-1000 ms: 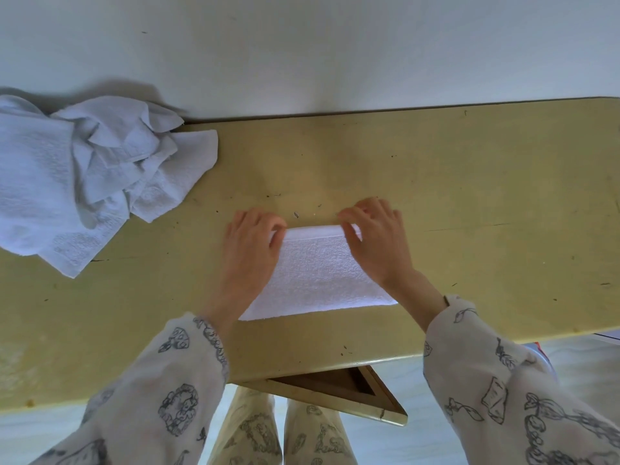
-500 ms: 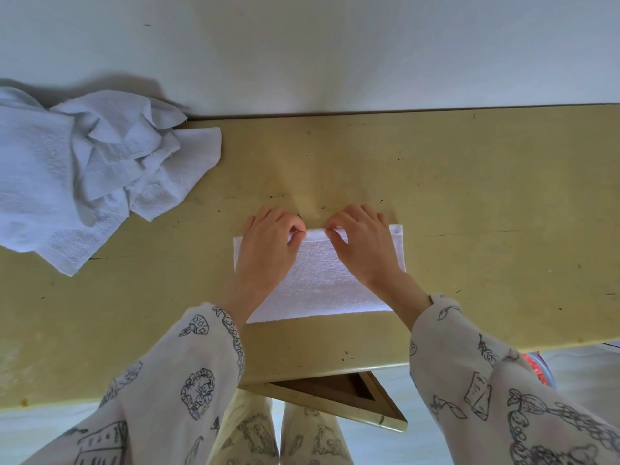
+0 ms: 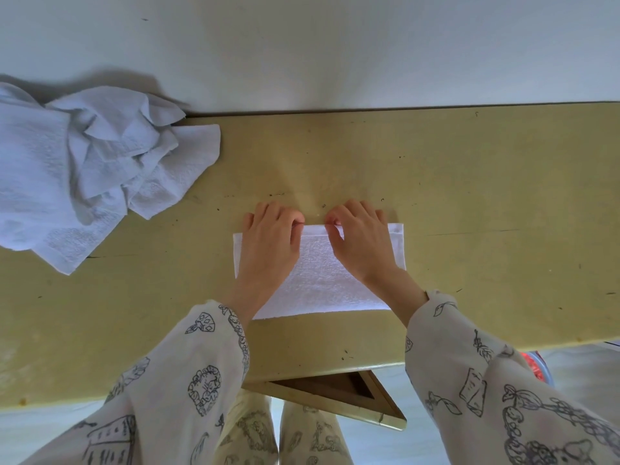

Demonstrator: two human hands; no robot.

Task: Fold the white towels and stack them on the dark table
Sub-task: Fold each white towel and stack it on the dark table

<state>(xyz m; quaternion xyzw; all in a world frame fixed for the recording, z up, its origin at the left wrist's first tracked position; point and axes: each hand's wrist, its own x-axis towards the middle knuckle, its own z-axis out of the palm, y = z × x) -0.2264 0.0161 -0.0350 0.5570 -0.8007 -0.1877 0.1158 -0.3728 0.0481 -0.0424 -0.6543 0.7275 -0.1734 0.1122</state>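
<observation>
A white towel (image 3: 322, 283) lies folded into a flat rectangle on the yellow table (image 3: 486, 213), near its front edge. My left hand (image 3: 271, 243) and my right hand (image 3: 362, 243) rest side by side on the towel's far half. The fingers of both hands curl over the far edge, and thumb and fingertips pinch that edge near its middle. A crumpled pile of white towels (image 3: 84, 176) lies at the table's far left, against the wall.
A white wall runs along the table's far edge. Under the front edge, a wooden frame (image 3: 335, 391) sticks out above my legs. A red object (image 3: 536, 367) shows on the floor at the right.
Both hands have slid toward each other along the towel's far edge. The towel's far left and right corners now lie uncovered and flat.
</observation>
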